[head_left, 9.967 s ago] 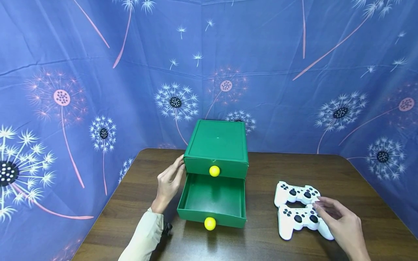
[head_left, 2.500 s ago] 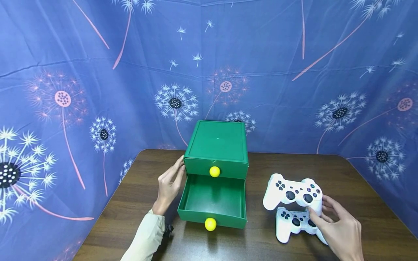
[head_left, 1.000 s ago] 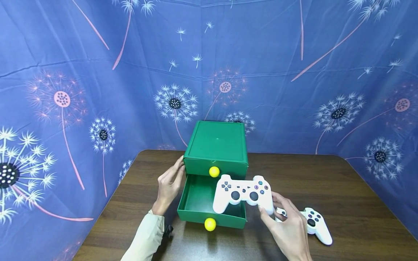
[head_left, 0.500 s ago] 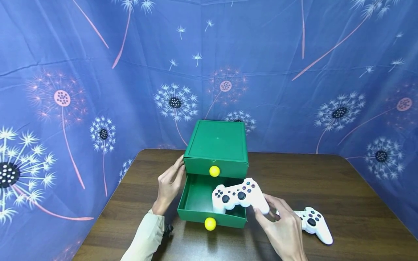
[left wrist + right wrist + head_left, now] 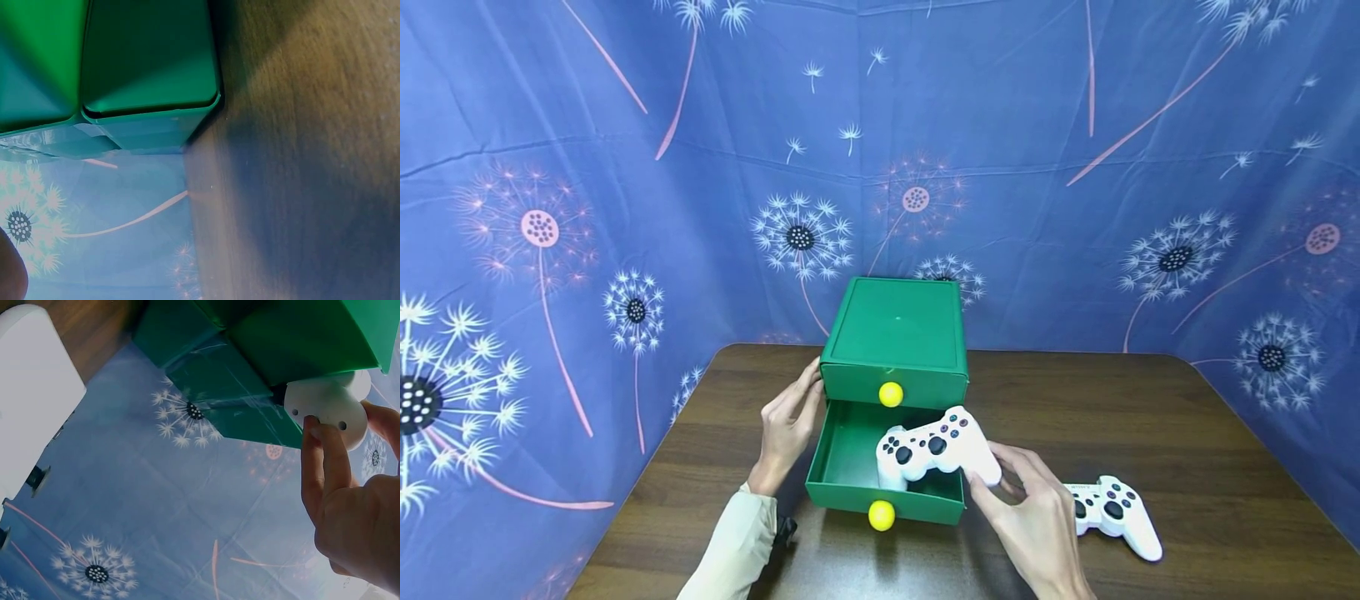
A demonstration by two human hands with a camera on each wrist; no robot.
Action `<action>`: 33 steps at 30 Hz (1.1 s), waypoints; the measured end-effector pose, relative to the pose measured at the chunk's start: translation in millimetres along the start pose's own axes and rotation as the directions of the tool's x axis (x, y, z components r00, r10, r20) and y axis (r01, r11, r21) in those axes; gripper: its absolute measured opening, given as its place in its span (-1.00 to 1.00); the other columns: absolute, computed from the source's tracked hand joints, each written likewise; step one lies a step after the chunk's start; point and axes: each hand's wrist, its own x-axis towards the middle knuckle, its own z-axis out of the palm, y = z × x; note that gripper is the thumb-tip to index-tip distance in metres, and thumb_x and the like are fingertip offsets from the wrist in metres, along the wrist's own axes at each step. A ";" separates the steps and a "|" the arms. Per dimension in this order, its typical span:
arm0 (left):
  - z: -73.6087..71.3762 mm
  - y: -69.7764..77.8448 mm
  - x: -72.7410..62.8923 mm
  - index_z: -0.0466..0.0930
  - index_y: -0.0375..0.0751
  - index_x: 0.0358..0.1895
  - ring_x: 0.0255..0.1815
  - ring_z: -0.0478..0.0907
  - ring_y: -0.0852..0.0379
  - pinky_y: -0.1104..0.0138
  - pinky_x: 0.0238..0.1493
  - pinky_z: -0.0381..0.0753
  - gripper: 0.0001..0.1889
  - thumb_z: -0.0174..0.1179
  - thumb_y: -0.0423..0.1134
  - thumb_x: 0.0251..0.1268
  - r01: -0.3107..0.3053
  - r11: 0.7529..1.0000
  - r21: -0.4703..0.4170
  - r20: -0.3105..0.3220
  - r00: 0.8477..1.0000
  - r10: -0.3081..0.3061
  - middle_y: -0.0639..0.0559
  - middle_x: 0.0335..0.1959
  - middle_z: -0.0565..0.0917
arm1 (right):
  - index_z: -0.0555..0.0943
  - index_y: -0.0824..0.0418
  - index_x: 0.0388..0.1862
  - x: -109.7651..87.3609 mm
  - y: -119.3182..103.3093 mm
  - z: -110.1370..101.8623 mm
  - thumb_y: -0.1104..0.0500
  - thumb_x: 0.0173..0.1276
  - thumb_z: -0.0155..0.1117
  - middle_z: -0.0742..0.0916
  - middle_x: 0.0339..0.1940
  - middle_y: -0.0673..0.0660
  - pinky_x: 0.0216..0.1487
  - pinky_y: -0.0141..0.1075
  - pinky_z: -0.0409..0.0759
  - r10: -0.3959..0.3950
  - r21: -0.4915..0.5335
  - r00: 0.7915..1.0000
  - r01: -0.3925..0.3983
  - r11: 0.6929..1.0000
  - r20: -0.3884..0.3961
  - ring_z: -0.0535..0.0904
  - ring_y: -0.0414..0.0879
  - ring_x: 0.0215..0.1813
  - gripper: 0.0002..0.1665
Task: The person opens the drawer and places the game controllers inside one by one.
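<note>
Head view: looking down at a wooden counter (image 5: 1150,400) with a green cabinet (image 5: 898,325).
Left hand (image 5: 786,429): touching the cabinet's left side, fingers mostly straight.
Right hand (image 5: 1026,512): pinching one end of a white controller (image 5: 961,450), tilted, far end apparently dipping into the lower drawer (image 5: 835,497).
Done: drawer pulled out; controller partway in, by appearance.
Left: release; second controller (image 5: 1122,510) untouched on the counter, partly hidden.

A brown wooden table (image 5: 1075,383) bears a green chest of drawers (image 5: 898,325) standing between the left hand (image 5: 786,429), at its side, and the right hand (image 5: 1033,521), its lower drawer (image 5: 850,450) pulled out. A white game controller (image 5: 1127,521) lies just right of the right hand, partly hidden behind it.
</note>
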 end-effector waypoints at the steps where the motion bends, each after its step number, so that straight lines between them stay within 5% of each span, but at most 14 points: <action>1: 0.1 0.2 0.2 0.58 -0.55 0.26 -0.01 0.76 -0.14 0.37 0.10 0.70 -0.45 0.29 -0.78 0.13 0.001 1.000 0.000 0.000 1.000 -0.001 -0.26 0.14 0.71 | 0.80 0.26 -0.04 0.0 -0.5 0.6 0.42 -0.05 0.71 0.78 -0.14 0.11 -0.21 -0.61 0.67 -0.003 0.004 1.000 0.003 1.000 -0.001 0.76 -0.02 -0.15 -0.49; 5: 0.6 0.0 -0.5 0.59 -0.51 0.27 -0.04 0.76 -0.17 0.38 0.10 0.70 -0.42 0.30 -0.79 0.10 -0.003 1.000 0.003 -0.010 1.000 0.003 -0.29 0.11 0.72 | 0.80 0.26 -0.04 0.0 -2.6 1.3 0.42 -0.06 0.72 0.78 -0.15 0.10 -0.20 -0.61 0.66 -0.011 0.019 1.000 0.011 1.000 -0.009 0.75 -0.04 -0.15 -0.48; 14: 0.0 -0.4 -1.4 0.61 -0.47 0.27 -0.06 0.76 -0.17 0.41 0.09 0.69 -0.41 0.33 -0.76 0.09 0.009 1.000 0.016 -0.016 1.000 -0.009 -0.26 0.06 0.75 | 0.79 0.30 -0.01 0.8 -6.8 2.3 0.39 -0.02 0.72 0.77 -0.11 0.14 -0.24 -0.23 0.81 0.002 0.031 1.000 -0.002 1.000 0.008 0.77 0.05 -0.12 -0.49; 33: 0.2 2.6 -0.9 0.61 -0.44 0.28 -0.05 0.76 -0.15 0.43 0.12 0.67 -0.41 0.32 -0.76 0.12 0.030 0.999 0.012 -0.014 0.999 -0.030 -0.29 0.05 0.74 | 0.75 0.30 0.10 -4.1 -12.0 19.6 0.27 0.11 0.70 0.75 -0.02 0.14 -0.14 -0.20 0.80 0.095 0.058 0.986 -0.103 0.993 0.136 0.75 0.07 -0.01 -0.46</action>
